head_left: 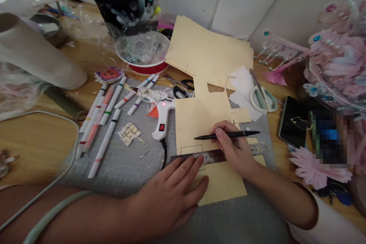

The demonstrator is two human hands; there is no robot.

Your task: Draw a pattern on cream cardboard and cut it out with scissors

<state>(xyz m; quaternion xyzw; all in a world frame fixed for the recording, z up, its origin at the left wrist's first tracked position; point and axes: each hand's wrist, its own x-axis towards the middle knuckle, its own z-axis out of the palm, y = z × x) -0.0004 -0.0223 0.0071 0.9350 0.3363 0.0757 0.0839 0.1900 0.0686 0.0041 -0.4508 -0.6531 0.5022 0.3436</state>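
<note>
My left hand point(174, 187) lies with fingers stretched out, its fingertips on a metal ruler point(215, 156). Under the ruler is a yellow card sheet point(203, 118) with cut-out edges and drawn black lines, among them a rectangle left of my right hand. My right hand point(233, 146) grips a black pen point(246, 134) held nearly level above the card, its tip pointing left. Part of the ruler passes beneath my right hand and is hidden there. Left of the card, a white glue gun point(164, 118) with a lit red light rests on a grey cutting mat point(128, 175).
Several white markers point(104, 143) lie at left near a cut card piece point(130, 133). Behind are black scissors point(180, 91), a red-and-white bowl point(145, 68) and stacked yellow card point(211, 45). At right are pale green scissors point(263, 99), a phone point(293, 120) and pink flower decorations point(317, 167).
</note>
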